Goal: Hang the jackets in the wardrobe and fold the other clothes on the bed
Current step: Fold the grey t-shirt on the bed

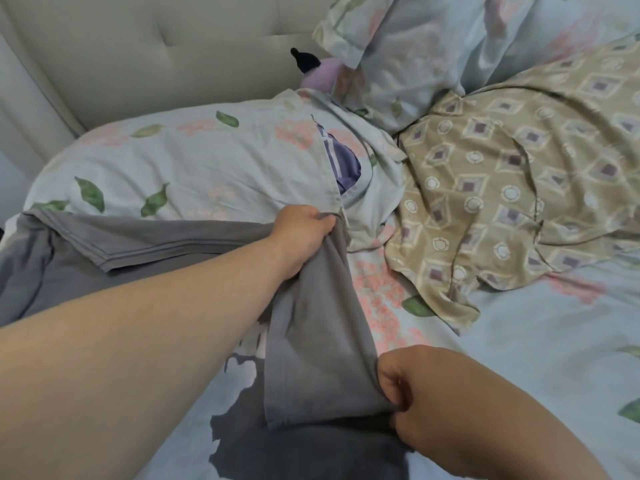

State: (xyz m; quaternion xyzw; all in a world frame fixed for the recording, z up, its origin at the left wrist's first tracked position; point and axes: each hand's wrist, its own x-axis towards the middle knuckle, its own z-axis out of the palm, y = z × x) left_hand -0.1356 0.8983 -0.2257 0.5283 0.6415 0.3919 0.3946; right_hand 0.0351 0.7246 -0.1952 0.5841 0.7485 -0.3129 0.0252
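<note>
Two bare hands on one grey garment [311, 341]. Far left, at the head of the bed [536, 393]: pale tufted headboard [156, 46], and below it a floral pillow [173, 161] lying flat. Against the pillow's near side, along the bed's left edge, the bulk of the grey garment, rumpled, a stitched hem turned up on top. Next, the left hand [301, 237], fingers curled tight round a bunched part of that grey cloth, right at the pillow's near corner. From there, a band of grey drawn taut down toward the bed's near edge. Just beyond the left hand, a fold of purple fabric [341, 161] showing at the open end of the pillowcase; farther back, by the headboard, a lilac and black soft toy [317, 69], half hidden. At the near edge, right of the band: the right hand [426, 403], thumb and fingers pinching the grey hem. Right of centre, a beige patterned garment [519, 174] crumpled on the floral sheet, well apart from both hands. Behind it, at the bed's head, a second floral pillow [415, 46].
</note>
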